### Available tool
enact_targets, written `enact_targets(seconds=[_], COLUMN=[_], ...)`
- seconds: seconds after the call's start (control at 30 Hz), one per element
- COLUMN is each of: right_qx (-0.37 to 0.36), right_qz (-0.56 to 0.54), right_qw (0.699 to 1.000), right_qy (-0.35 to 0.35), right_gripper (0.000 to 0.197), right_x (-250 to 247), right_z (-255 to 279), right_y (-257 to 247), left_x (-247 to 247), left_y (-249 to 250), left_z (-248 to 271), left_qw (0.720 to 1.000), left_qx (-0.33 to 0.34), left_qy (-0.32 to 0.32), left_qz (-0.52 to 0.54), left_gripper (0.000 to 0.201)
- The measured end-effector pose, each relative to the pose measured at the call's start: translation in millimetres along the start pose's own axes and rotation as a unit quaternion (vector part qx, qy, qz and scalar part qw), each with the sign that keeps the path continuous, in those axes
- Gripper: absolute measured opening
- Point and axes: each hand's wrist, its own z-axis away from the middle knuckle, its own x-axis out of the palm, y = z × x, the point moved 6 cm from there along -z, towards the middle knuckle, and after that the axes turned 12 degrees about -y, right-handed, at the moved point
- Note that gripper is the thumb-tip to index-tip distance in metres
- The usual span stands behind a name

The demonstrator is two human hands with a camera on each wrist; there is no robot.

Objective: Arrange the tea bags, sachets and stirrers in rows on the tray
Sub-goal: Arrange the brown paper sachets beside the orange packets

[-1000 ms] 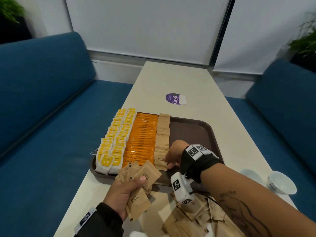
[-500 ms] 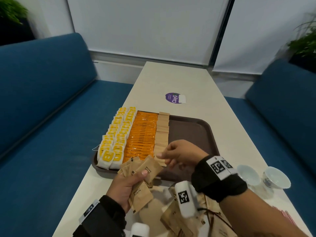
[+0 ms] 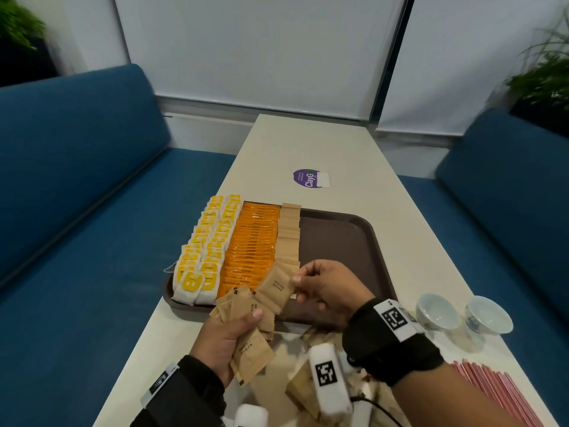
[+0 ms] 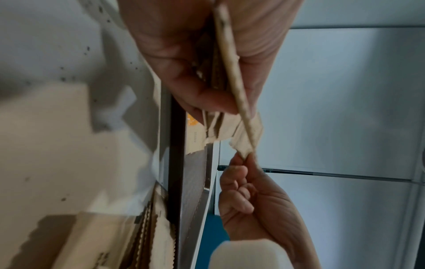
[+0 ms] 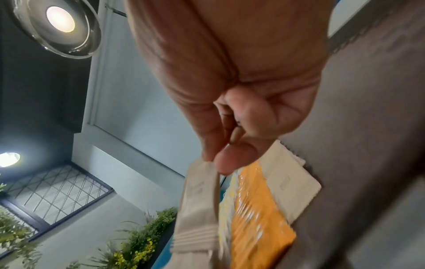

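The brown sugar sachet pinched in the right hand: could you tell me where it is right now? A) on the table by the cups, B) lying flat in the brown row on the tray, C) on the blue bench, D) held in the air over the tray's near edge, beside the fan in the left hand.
D: the right hand pinches the brown sugar sachet by a corner above the tray, next to the left hand.

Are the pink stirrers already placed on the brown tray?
No, the pink stirrers lie on the table to the right, near the person's right forearm, outside the brown tray.
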Motion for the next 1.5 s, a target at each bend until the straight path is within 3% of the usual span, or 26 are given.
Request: enact_targets(seconds=[0.1,0.2,0.37,0.47,0.63,0.8,0.9,1.07,1.17,1.23,1.33,1.5], right_qx=[-0.004,0.049,0.167,0.199,0.237,0.274,0.279,0.16,0.153,0.086,0.016,0.004], right_qz=[0.074,0.109,0.158,0.174,0.215,0.272,0.259,0.224,0.201,0.189,0.179,0.179], right_qw=[0.996,0.992,0.973,0.964,0.947,0.922,0.924,0.961,0.967,0.977,0.984,0.983], right_qy=[0.04,0.051,0.011,-0.005,-0.021,-0.037,-0.039,0.017,0.036,0.05,0.021,-0.038], right_gripper=[0.007,0.005,0.011,0.019,0.01,0.016,0.019,0.011,0.003,0.006,0.007,0.013], right_x=[-17.4,-28.7,-25.9,-24.3,-23.5,-22.2,-20.5,-33.4,-34.7,-36.0,-26.2,4.7], right_z=[-12.3,-29.7,-50.6,-60.6,-74.0,-87.3,-89.9,-81.5,-57.1,-42.0,-16.9,9.9], right_y=[-16.3,-14.6,-3.9,-2.0,0.7,7.8,9.8,-6.2,-26.4,-40.7,-46.4,-22.7], left_x=[-6.7,-12.9,-17.2,-18.2,-19.6,-19.9,-20.2,-15.1,-10.5,-8.8,-5.0,9.0], left_y=[0.8,2.5,4.6,5.3,3.2,2.0,1.2,1.8,3.6,3.7,3.6,5.5], left_z=[0.1,0.1,-2.2,-4.1,-6.4,-7.0,-6.4,-4.9,-3.6,-3.4,-3.6,-4.5], left_qw=[1.0,1.0,0.999,0.999,0.999,0.999,0.999,1.0,1.0,1.0,1.0,0.999], left_qx=[-0.009,0.002,0.014,0.017,0.008,0.006,0.006,0.004,0.006,0.005,0.006,0.027], left_qy=[0.006,0.021,0.035,0.041,0.04,0.033,0.031,0.015,0.006,0.002,-0.002,-0.02], left_qz=[-0.008,-0.009,-0.004,-0.004,-0.003,-0.004,-0.005,-0.01,-0.008,-0.009,-0.012,0.002], left_gripper=[0.049,0.05,0.034,0.028,0.029,0.046,0.052,0.048,0.042,0.035,0.027,0.028])
